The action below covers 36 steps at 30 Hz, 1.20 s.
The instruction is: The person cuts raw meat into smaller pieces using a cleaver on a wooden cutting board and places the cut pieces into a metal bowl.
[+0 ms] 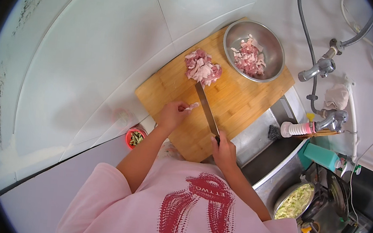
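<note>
My left hand (174,114) pinches a small strip of raw meat (192,106) just above a wooden cutting board (241,101). In my right hand (224,151) is the handle of a kitchen knife (207,111); its long blade points away from me, and its tip reaches the near edge of a pile of sliced raw meat (203,67). Whether the blade touches the board I cannot tell. On the far right part of the board stands a stainless steel bowl (276,62) with chopped pink and white meat (250,57) inside.
Right of the board lie a metal sink (254,141), faucets (319,69) with hoses and a dark scouring pad (274,133). Farther right are a green bottle (322,156) and a bowl of cut pale-green vegetables (294,201). A red container (135,138) stands left below the board, beside the tiled wall (106,41).
</note>
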Each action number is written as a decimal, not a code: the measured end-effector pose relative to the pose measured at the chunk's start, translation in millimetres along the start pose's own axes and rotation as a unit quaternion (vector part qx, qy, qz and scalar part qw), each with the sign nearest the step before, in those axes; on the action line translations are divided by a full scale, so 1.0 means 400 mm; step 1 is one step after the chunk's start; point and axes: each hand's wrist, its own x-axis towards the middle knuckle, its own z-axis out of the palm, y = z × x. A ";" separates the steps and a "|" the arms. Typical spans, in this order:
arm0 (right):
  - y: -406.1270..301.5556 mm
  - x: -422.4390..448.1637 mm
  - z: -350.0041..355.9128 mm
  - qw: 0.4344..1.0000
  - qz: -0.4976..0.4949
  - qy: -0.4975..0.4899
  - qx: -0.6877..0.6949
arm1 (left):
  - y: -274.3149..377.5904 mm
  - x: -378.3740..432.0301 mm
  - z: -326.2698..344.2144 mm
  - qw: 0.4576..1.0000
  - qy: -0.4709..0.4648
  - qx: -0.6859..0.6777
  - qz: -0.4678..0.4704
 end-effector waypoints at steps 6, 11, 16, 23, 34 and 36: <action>-0.076 0.069 0.014 0.997 -0.016 -0.016 -0.080 | 0.010 -0.020 0.003 0.999 0.030 0.023 0.011; -0.096 0.109 0.062 0.982 0.001 -0.069 -0.177 | 0.035 -0.024 0.003 0.998 0.026 0.062 -0.008; -0.084 0.119 0.109 0.979 0.010 -0.087 -0.183 | 0.014 -0.034 0.020 0.996 0.061 0.032 0.050; -0.134 0.136 0.082 0.985 0.030 -0.098 -0.142 | -0.005 -0.025 0.037 0.995 0.093 -0.023 0.029; -0.094 0.077 0.082 0.986 0.024 -0.080 -0.147 | 0.015 -0.015 0.038 0.988 0.153 0.007 0.029; -0.095 0.062 0.076 0.986 0.026 -0.070 -0.148 | 0.002 -0.010 0.047 0.987 0.154 0.005 0.036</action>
